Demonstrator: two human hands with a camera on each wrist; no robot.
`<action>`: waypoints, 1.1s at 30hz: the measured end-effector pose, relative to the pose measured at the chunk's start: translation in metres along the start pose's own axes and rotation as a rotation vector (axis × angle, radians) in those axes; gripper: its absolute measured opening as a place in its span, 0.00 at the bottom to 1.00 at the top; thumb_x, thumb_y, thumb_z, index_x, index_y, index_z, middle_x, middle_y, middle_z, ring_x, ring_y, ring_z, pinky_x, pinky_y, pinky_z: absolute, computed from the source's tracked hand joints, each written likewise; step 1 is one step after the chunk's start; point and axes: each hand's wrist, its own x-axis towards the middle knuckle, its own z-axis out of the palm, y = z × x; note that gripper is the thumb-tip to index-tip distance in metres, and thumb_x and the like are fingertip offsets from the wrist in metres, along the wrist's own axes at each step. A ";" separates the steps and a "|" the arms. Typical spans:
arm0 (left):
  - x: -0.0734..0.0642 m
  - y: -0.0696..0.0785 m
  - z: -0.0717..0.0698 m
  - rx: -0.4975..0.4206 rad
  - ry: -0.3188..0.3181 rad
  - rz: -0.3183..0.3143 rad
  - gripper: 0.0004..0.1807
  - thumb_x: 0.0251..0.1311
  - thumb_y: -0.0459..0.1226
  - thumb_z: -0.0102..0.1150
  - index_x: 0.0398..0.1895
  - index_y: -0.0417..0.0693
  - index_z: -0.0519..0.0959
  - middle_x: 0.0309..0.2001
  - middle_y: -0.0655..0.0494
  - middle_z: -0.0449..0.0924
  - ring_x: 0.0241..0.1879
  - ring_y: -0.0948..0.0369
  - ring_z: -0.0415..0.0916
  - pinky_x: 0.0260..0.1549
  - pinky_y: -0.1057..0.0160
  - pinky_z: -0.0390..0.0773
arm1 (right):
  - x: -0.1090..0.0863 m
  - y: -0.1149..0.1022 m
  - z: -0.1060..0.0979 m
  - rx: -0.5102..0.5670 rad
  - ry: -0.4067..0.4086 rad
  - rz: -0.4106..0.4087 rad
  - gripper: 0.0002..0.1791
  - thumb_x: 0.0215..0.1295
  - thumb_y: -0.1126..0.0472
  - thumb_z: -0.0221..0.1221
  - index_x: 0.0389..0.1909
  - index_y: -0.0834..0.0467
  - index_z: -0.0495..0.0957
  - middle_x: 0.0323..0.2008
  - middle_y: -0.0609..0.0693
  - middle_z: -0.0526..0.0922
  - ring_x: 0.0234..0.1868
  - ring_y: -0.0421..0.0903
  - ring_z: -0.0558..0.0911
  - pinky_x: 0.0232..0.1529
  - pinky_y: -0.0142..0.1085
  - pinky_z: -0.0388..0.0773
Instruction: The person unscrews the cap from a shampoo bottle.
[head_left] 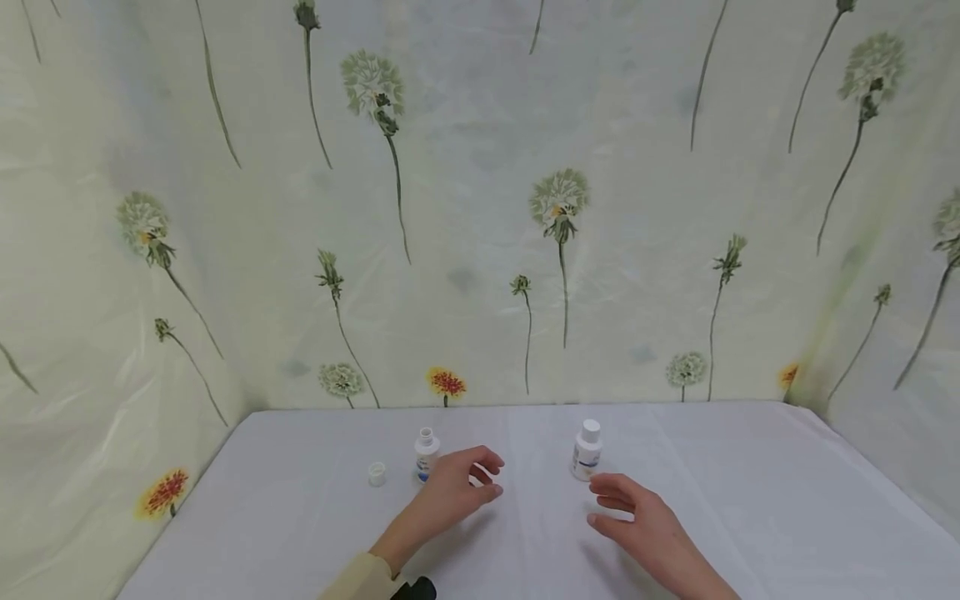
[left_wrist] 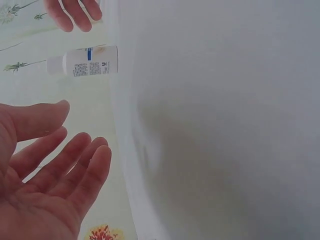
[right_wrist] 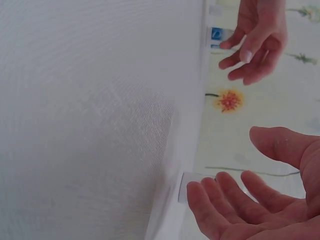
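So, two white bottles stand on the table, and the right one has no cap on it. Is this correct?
No: the left bottle is the uncapped one; the head view shows the right bottle capped. Both do stand on the table.

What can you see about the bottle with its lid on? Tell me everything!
The bottle is small, white and rounded, and looks like plastic. Its white lid is on top. Its label has a blue mark and dark print too small to read. It stands upright on the white tablecloth. The right hand is close by, but neither hand is touching it.
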 end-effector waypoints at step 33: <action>0.041 0.010 0.036 -0.053 -0.012 -0.021 0.12 0.62 0.34 0.65 0.48 0.44 0.80 0.43 0.52 0.81 0.40 0.62 0.78 0.35 0.66 0.79 | 0.016 0.024 -0.024 -0.012 0.033 0.058 0.28 0.63 0.60 0.66 0.61 0.65 0.71 0.57 0.60 0.78 0.58 0.57 0.77 0.52 0.46 0.77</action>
